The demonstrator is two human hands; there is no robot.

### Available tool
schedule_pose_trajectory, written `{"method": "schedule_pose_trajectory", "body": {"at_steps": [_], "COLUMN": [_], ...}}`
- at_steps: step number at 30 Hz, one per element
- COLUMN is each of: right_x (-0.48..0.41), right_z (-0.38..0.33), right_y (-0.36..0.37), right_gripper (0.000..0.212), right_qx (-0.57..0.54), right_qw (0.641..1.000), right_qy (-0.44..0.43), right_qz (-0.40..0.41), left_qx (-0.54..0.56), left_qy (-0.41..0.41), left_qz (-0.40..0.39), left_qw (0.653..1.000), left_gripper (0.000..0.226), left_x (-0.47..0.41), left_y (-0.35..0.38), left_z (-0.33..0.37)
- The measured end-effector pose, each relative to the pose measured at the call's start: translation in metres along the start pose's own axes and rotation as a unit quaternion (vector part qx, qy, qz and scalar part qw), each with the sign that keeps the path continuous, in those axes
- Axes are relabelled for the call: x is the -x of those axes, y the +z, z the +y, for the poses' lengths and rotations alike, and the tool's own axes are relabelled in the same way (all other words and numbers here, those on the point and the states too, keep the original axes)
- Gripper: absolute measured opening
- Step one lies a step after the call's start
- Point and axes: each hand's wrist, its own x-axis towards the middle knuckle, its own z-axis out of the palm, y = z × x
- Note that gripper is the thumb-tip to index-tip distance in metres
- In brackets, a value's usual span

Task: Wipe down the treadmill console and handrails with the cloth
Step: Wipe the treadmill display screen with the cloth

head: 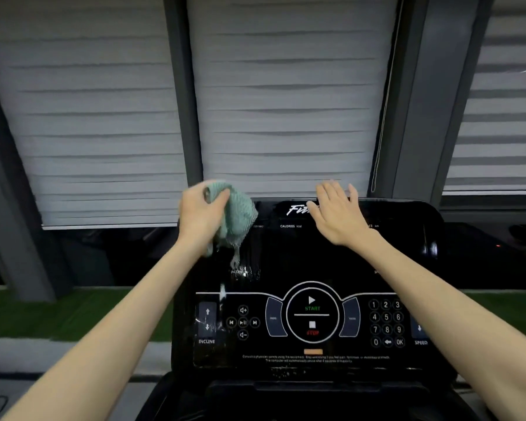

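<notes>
Teal-green cloth (237, 215) hangs bunched at the 10 o'clock corner of the console (310, 262), touching the glossy black panel. Left hand (199, 214) grips the cloth, fingers and thumb curled round its upper fold. Right hand (336, 212) lies open, fingers straight and spread, palm down on the console's top edge at 12 o'clock, just beside the white logo. Pale streaks below the cloth, toward 8 o'clock near the INCLINE keys (207, 320), appear to be moisture, though glare makes this uncertain. Step in hand, by judgement: wiping the upper display area. Flatten the cloth into a broad pad. Draw overlapping strokes from 10 o'clock toward 2 o'clock. Apply only light pressure over the START/STOP dial (312, 314) and keypad (386, 323) to avoid unintended key presses. Brace the console with the right hand.
</notes>
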Motion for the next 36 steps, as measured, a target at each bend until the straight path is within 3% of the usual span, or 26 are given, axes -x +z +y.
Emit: {"method": "schedule_pose_trajectory", "body": {"at_steps": [2,5,7,10,12,15,17,21,27,32,36], "right_x": [0.000,-0.001,-0.003,-0.004,-0.003,-0.002,-0.002,-0.001,-0.004,-0.003,-0.003], "right_z": [0.000,0.002,0.005,0.006,0.006,0.005,0.005,0.007,0.009,0.009,0.007], "right_y": [0.003,-0.002,-0.003,-0.001,0.000,0.000,0.000,0.001,0.005,0.009,0.009], "right_gripper": [0.060,0.081,0.090,0.086,0.080,0.081,0.084,0.074,0.070,0.066,0.058], "right_qx": [-0.011,-0.026,-0.036,-0.041,-0.036,-0.029,-0.029,-0.034,-0.035,-0.041,-0.041], "right_qw": [1.000,1.000,0.999,0.999,0.999,1.000,1.000,0.999,0.999,0.998,0.998], "right_qy": [0.006,0.006,0.002,-0.002,-0.005,-0.008,-0.008,-0.016,-0.023,-0.023,-0.020], "right_qz": [0.011,-0.009,-0.020,-0.012,-0.005,-0.001,0.000,0.011,0.029,0.046,0.048], "left_qx": [-0.074,-0.156,-0.207,-0.273,-0.304,-0.314,-0.316,-0.371,-0.435,-0.464,-0.476], "left_qy": [0.093,0.223,0.307,0.388,0.390,0.324,0.331,0.385,0.431,0.394,0.402], "left_qz": [0.043,0.063,-0.001,-0.124,-0.169,-0.223,-0.240,-0.203,-0.182,-0.127,-0.156], "left_qw": [0.992,0.960,0.929,0.872,0.852,0.864,0.856,0.820,0.769,0.783,0.767], "left_gripper": [0.012,0.023,0.035,0.055,0.051,0.072,0.073,0.054,0.052,0.057,0.054], "left_x": [-0.025,-0.046,-0.044,-0.016,0.006,0.028,0.025,0.001,-0.020,-0.008,0.013], "left_y": [0.003,0.011,0.021,0.041,0.046,0.043,0.039,0.033,0.035,0.036,0.030], "left_z": [0.019,0.029,0.016,-0.029,-0.055,-0.065,-0.064,-0.072,-0.071,-0.083,-0.099]}}
